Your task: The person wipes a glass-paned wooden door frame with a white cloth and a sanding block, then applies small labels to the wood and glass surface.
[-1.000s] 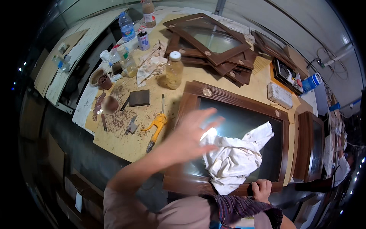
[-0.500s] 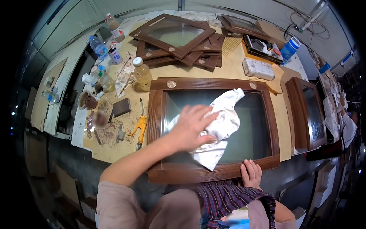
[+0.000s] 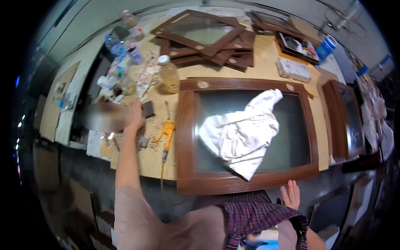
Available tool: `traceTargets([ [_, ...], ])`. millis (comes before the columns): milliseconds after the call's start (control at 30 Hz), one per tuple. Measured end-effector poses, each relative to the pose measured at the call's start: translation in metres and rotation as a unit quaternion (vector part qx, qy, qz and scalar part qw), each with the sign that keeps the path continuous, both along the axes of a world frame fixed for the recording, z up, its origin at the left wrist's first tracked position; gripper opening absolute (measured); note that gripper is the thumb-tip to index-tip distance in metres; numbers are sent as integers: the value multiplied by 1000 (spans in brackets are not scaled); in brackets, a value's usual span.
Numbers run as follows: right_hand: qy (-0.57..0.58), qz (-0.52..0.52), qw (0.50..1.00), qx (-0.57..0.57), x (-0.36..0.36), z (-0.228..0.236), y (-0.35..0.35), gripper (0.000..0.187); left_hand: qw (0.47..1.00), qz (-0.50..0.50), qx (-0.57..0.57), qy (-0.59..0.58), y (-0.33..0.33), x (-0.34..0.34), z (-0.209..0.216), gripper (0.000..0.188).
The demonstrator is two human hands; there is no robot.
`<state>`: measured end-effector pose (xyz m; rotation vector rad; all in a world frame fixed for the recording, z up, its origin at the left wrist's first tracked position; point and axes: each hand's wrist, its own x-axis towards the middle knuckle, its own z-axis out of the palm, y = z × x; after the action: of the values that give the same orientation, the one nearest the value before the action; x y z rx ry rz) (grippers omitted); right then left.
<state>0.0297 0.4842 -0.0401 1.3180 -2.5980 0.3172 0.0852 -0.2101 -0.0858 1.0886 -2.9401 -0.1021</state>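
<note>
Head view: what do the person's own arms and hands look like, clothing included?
The left hand and right hand are both ungloved. A plain beige-grey sleeve covers the left upper arm and ends near the elbow; the left forearm is bare, with no watch visible. A dark purple plaid cloth hides part of the right arm.

White crumpled cloth (image 3: 246, 133): on the brown rectangular wood-framed glass panel (image 3: 293, 139)
Yellow pistol-shaped tool (image 3: 167, 128): left of the panel
White-capped transparent bottle (image 3: 168, 79): behind the tool
</note>
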Motion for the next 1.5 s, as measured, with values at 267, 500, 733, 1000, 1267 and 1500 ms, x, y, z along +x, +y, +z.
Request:
traceTargets([
  [267,-11,116,985,-124,-101,95,-39,34,973,87,20,212,31,34,10,50],
  [500,-85,354,931,-11,-183,100,-197,68,878,-11,250,409,255,52,147,68],
  [733,0,338,934,-119,-316,68,-234,33,915,253,-17,313,381,91,119,57],
  [1000,-170,275,944,-68,-460,-44,-231,44,892,-43,98,440,646,-61,83,69],
  [1267,-45,254,966,-26,-463,-39,-243,50,883,167,-54,436,644,-66,83,68],
  [1500,-147,260,954,-31,-501,-66,-274,53,858,146,-89,484,642,-66,73,73],
])
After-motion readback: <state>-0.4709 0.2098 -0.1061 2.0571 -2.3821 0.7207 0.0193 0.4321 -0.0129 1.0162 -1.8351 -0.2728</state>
